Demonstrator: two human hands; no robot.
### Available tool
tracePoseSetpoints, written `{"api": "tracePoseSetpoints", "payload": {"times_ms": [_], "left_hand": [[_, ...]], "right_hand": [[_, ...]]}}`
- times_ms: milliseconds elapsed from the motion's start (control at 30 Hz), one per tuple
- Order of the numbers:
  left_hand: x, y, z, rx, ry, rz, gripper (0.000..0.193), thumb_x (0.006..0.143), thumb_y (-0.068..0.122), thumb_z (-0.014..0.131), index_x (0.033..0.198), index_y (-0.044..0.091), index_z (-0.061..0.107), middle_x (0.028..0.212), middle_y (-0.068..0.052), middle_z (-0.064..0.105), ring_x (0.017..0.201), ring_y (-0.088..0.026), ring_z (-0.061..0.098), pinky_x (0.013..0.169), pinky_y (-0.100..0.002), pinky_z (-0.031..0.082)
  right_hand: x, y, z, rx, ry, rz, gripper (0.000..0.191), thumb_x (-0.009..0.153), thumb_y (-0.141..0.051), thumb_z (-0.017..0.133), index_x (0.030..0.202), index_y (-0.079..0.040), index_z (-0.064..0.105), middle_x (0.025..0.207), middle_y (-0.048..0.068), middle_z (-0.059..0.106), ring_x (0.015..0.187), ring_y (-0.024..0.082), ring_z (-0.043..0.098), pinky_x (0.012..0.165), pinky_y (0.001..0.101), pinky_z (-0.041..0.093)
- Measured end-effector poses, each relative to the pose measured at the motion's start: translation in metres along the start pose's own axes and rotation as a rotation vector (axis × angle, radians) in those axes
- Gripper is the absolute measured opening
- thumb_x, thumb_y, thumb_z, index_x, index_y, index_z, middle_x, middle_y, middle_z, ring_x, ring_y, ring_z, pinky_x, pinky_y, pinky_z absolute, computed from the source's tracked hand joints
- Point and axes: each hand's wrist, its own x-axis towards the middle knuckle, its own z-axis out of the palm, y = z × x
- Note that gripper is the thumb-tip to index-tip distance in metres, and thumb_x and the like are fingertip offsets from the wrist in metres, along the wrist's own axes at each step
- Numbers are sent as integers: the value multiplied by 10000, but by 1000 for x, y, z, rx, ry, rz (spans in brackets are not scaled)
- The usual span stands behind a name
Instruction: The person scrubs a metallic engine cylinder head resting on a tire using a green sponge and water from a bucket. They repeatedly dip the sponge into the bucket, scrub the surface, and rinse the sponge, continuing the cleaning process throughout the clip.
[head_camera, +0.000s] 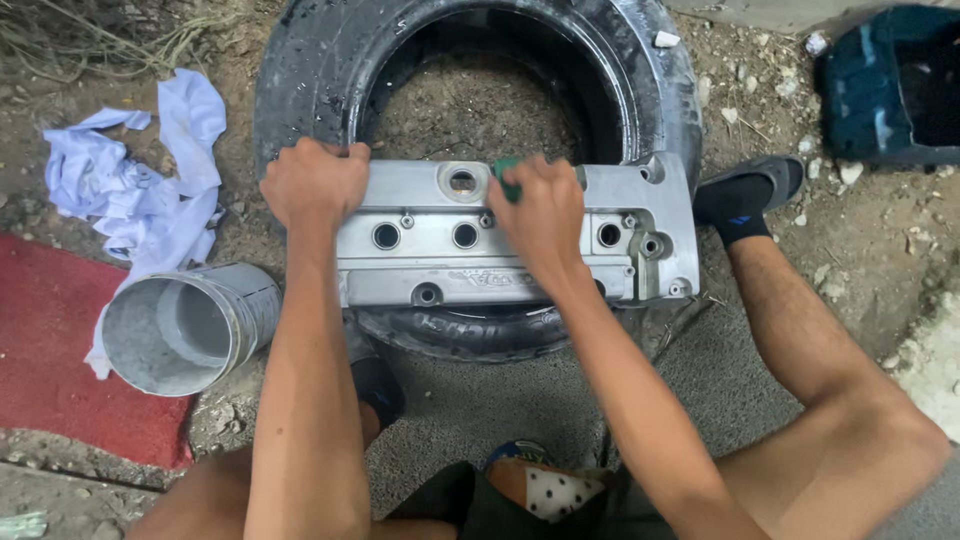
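Centrally, a silver engine valve cover (520, 245) lies flat across the near rim of a black tyre (330, 70), mid-frame. Your right hand (540, 215) presses on its top, fingers curled tight round a small green thing (507, 178), probably a scrub pad, mostly hidden. Your left hand (315, 185) grips the cover's left end, fingers wrapped over the far edge. A grey open-ended canister (185, 325) lies on its side at lower left, touching a crumpled white cloth (140, 185) and a red mat (50, 350). A dark blue tub (885, 90) sits upper right. Your black-socked foot (740, 200) in a sandal rests just beside the cover's right end.
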Motion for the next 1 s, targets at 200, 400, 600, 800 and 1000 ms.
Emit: {"api": "tracePoseSetpoints", "payload": {"times_ms": [200,400,600,800,1000], "left_hand": [[-1,4,-5,12,-9,18,455,838,532,638,1099,200,808,1108,-219,726,1078,-413,673,976,-483,492],[1,-3,1,2,16,21,447,841,543,645,1071,201,819,1098,-214,730,1078,-408,671,975,-477,496],[-1,3,-5,-24,27,30,431,826,529,650,1068,213,813,1087,-216,730,1060,-416,677,965,-485,499],[3,1,-3,-13,-20,21,434,832,531,647,1059,203,815,1087,-216,733,1059,-423,679,976,-487,499],[-3,-3,3,-37,25,42,409,835,513,656,1051,205,816,1066,-210,740,1041,-414,686,962,-483,501]], "right_hand": [[6,-10,-3,-56,30,-30,177,844,-189,815,861,-19,765,928,162,728,856,361,638,756,475,545],[-40,-17,-2,-18,-70,30,180,853,-183,813,863,-7,778,911,173,723,776,365,616,684,478,520],[35,-7,28,-64,-3,5,201,824,-211,820,835,-18,765,880,166,719,814,375,626,737,482,534],[-35,-24,1,2,3,-26,191,849,-180,802,897,3,777,1061,217,735,817,357,631,743,451,541],[-4,-4,8,-39,-2,1,196,850,-202,836,870,-14,788,938,146,751,863,365,647,751,478,524]]}}
